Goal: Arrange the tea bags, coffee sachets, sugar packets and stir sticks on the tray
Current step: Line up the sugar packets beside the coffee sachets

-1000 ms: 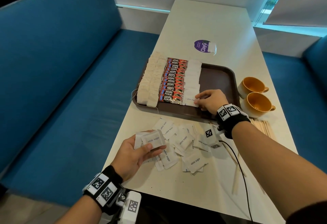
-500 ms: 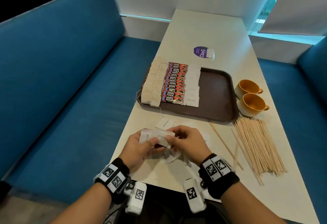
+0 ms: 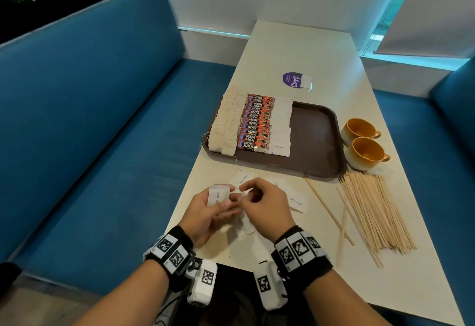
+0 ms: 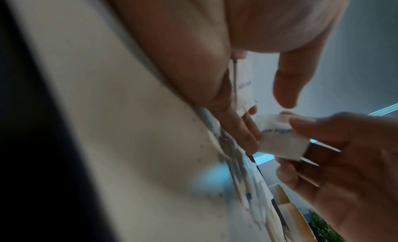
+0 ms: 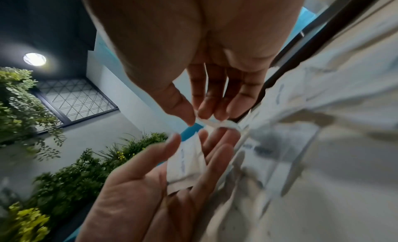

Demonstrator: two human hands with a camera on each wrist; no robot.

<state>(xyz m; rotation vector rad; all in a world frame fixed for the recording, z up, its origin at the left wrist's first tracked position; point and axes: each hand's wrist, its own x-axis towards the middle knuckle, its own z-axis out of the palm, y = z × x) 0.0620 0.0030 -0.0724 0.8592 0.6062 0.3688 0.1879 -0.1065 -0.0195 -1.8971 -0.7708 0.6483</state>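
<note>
My left hand sits palm-up at the near edge of the table, fingers curled around a small stack of sugar packets. My right hand is just beside it, to its right, thumb and fingertips pinching a single packet at one corner, as both wrist views show. The relation that matters: the tray lies beyond both hands, toward the far side of the table. On it, from left to right, stand the tea bags, the coffee sachets and a sugar column; the bare part of the tray is to the right of that column. I judge the right hand the nearer one to that spot, so it should carry the packet forward and slightly right. The laid packets have their long axis running left to right; the pinched one would need to match. Loose packets and stir sticks lie on the table near the tray.
</note>
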